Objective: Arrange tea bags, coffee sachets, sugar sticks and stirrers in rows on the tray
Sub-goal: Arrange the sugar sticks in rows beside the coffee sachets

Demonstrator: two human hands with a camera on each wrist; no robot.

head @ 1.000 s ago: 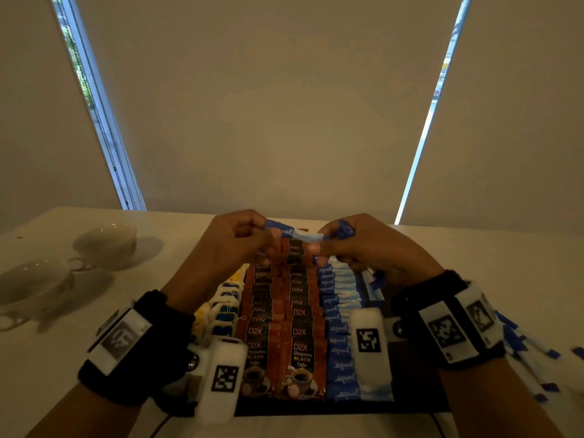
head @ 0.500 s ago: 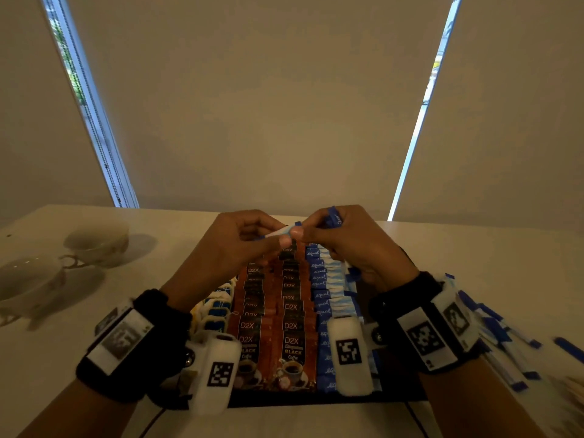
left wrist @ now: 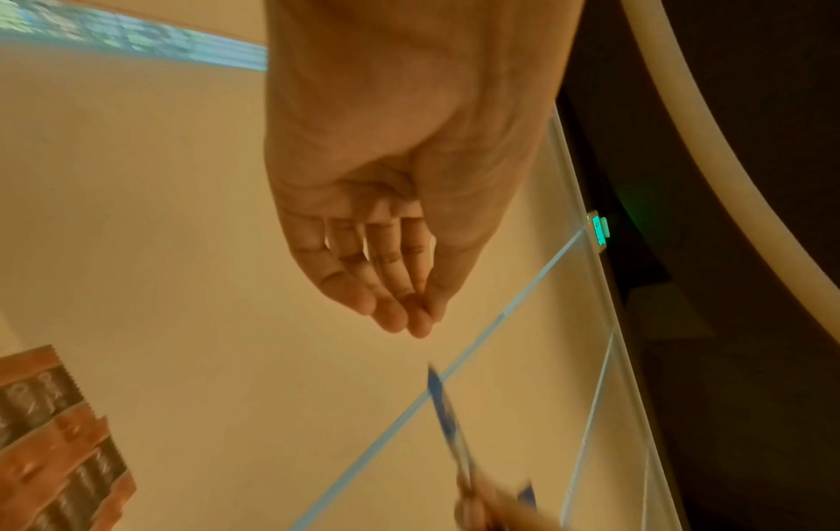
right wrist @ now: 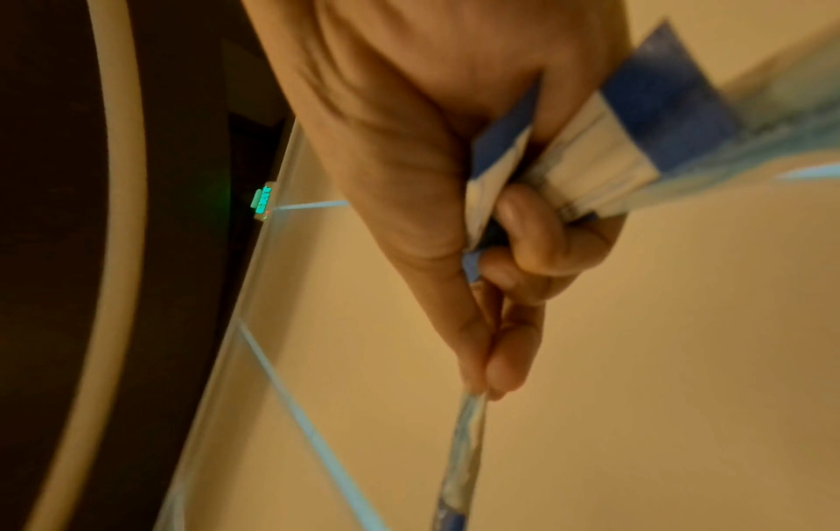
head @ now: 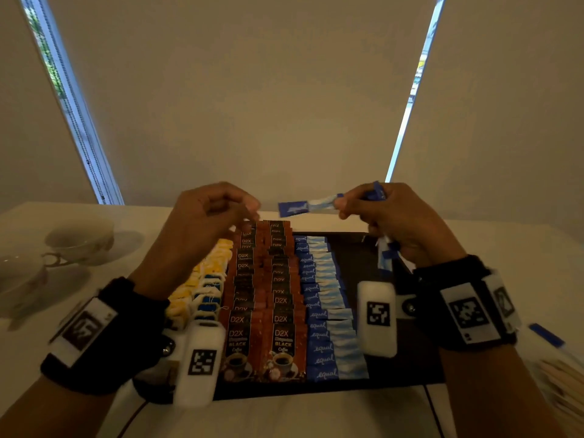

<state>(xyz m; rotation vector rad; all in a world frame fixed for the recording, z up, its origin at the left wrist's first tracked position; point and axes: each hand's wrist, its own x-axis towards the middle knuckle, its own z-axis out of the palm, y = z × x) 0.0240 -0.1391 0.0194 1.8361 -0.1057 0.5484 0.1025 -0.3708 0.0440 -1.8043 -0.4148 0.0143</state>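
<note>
Sugar stick (head: 308, 206): blue end, pale middle, "equal" lettering probably printed on it (blurred); held level in the air above the far edge of the tray (head: 363, 385).
Right hand (head: 401, 221): stick pinched at one end between thumb and fingertips (right wrist: 504, 363); a bunch of further sticks (right wrist: 604, 158) is clamped under the curled remaining fingers.
Left hand (head: 202, 222): nothing held; fingers loosely bent, tips gathered near the thumb, apart from the stick.
Tray rows, left to right: tea bags (head: 202, 282), two rows of coffee sachets (head: 265, 298), sugar sticks (head: 325, 314).
Table, left: two cups (head: 79, 240).
Table, right: wooden stirrers (head: 559, 379).
</note>
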